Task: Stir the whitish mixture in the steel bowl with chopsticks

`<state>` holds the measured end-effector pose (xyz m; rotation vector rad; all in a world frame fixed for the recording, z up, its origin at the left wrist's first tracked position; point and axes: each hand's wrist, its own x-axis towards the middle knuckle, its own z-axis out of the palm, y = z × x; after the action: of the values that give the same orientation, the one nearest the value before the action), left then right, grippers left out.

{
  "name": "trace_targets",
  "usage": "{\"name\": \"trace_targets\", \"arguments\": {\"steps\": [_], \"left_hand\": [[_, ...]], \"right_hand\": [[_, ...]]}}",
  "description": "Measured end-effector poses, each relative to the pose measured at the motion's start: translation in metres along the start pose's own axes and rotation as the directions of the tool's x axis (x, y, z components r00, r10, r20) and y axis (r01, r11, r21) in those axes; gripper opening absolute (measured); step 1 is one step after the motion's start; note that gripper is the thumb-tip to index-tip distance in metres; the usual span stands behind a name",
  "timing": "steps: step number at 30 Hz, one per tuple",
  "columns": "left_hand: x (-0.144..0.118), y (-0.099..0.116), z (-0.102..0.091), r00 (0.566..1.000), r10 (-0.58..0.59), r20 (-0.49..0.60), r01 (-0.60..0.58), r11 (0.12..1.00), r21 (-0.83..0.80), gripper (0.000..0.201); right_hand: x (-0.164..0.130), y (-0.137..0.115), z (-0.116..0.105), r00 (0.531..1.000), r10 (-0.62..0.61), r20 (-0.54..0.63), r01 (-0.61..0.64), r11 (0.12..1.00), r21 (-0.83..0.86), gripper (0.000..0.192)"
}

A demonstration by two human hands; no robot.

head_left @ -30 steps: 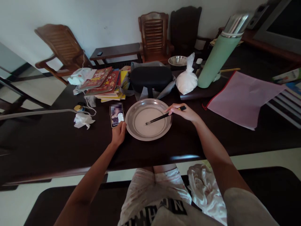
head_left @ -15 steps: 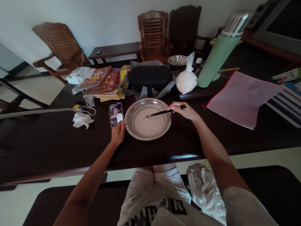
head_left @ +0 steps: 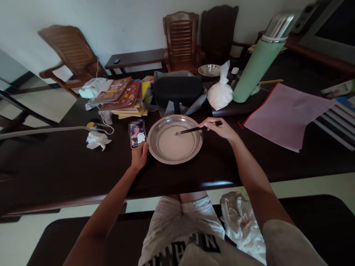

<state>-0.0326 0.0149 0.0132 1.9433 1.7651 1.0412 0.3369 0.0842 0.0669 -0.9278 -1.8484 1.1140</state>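
Observation:
A wide metal basin point(head_left: 152, 149) holds a pale, milky liquid point(head_left: 177, 146). My right hand point(head_left: 215, 127) is closed around a pair of black chopsticks point(head_left: 191, 129) with yellowish ends, reaching in over the basin's right rim. Their tips meet the liquid near its far side. On the opposite side, my left hand point(head_left: 139, 155) grips the basin's left rim, its fingers curled and partly hidden. Just beyond that hand lies a phone point(head_left: 137, 133) with a lit screen.
Behind the basin sit a black case point(head_left: 178, 90), a tied bag of white powder point(head_left: 220, 96) and a tall green thermos point(head_left: 256, 70). Books point(head_left: 118, 94) are stacked at the back left, with crumpled tissue point(head_left: 98, 140) nearer. A pink mesh pouch point(head_left: 285, 114) lies right.
The chopstick tips have moved slightly right and away from me in the liquid, and my right hand has shifted a little right. My left hand stays at the rim.

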Motion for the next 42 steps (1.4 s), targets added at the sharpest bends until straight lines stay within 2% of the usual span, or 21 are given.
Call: {"name": "trace_targets", "arguments": {"steps": [2, 4, 8, 10, 13, 16, 18, 24, 27, 30, 32, 34, 38, 40, 42], "left_hand": [[0.000, 0.001, 0.000, 1.000, 0.002, -0.004, -0.002, 1.000, 0.006, 0.047], [0.000, 0.002, 0.000, 1.000, 0.006, -0.009, -0.006, 1.000, 0.005, 0.048], [0.000, 0.003, -0.001, 1.000, 0.016, -0.015, -0.016, 1.000, 0.003, 0.049], [0.000, 0.002, -0.001, 1.000, 0.016, -0.016, -0.016, 1.000, 0.008, 0.049], [0.000, 0.001, -0.001, 1.000, 0.012, -0.011, -0.011, 1.000, 0.017, 0.048], [0.000, 0.000, -0.001, 1.000, 0.011, -0.010, -0.011, 1.000, 0.013, 0.047], [0.000, 0.000, -0.001, 1.000, 0.007, -0.011, -0.007, 1.000, 0.010, 0.046], [-0.001, -0.001, 0.000, 1.000, -0.004, -0.003, 0.004, 1.000, 0.005, 0.045], [0.000, 0.001, 0.000, 1.000, 0.006, -0.007, -0.006, 1.000, 0.000, 0.045], [0.000, 0.002, 0.000, 1.000, 0.018, -0.020, -0.018, 1.000, 0.000, 0.046], [0.000, 0.001, -0.001, 0.999, 0.031, -0.027, -0.031, 0.999, 0.006, 0.046], [0.000, 0.001, 0.000, 0.999, 0.041, -0.026, -0.041, 0.999, 0.010, 0.047], [0.000, -0.002, 0.000, 0.999, 0.033, -0.019, -0.033, 0.999, 0.006, 0.048], [0.000, -0.003, 0.001, 0.999, 0.033, -0.020, -0.033, 0.999, 0.008, 0.048], [0.000, -0.003, 0.001, 0.999, 0.034, -0.025, -0.034, 0.999, 0.008, 0.049]], "right_hand": [[-0.003, -0.003, -0.009, 0.997, -0.008, -0.077, 0.004, 0.999, -0.044, 0.037], [-0.004, -0.006, -0.014, 0.997, -0.002, -0.076, -0.001, 0.999, -0.043, 0.040], [-0.002, -0.005, -0.001, 0.995, 0.034, 0.095, -0.038, 0.998, 0.043, 0.039], [0.001, -0.002, 0.007, 0.990, 0.012, 0.137, -0.022, 0.998, 0.066, 0.037], [0.002, 0.001, 0.006, 0.998, -0.015, 0.062, 0.013, 0.999, 0.032, 0.036], [-0.002, -0.001, -0.008, 0.998, -0.019, -0.053, 0.016, 0.999, -0.044, 0.037], [-0.004, -0.003, -0.014, 0.998, -0.008, -0.066, 0.006, 1.000, -0.029, 0.039], [0.000, 0.000, 0.005, 0.992, 0.006, 0.124, -0.013, 0.998, 0.054, 0.034], [0.001, 0.002, 0.006, 0.998, -0.013, 0.066, 0.011, 0.999, 0.032, 0.034], [-0.002, 0.001, -0.009, 0.999, -0.026, -0.037, 0.026, 1.000, -0.017, 0.033], [-0.004, 0.000, -0.017, 0.999, -0.016, -0.049, 0.015, 0.999, -0.029, 0.033], [-0.005, -0.002, -0.018, 1.000, 0.007, -0.002, -0.007, 1.000, -0.004, 0.034], [-0.001, 0.000, 0.000, 0.984, 0.006, 0.175, -0.018, 0.997, 0.071, 0.034], [0.001, 0.001, 0.007, 0.985, -0.028, 0.168, 0.017, 0.998, 0.066, 0.032], [0.001, 0.000, 0.005, 0.994, -0.047, 0.103, 0.043, 0.998, 0.040, 0.031]]}}
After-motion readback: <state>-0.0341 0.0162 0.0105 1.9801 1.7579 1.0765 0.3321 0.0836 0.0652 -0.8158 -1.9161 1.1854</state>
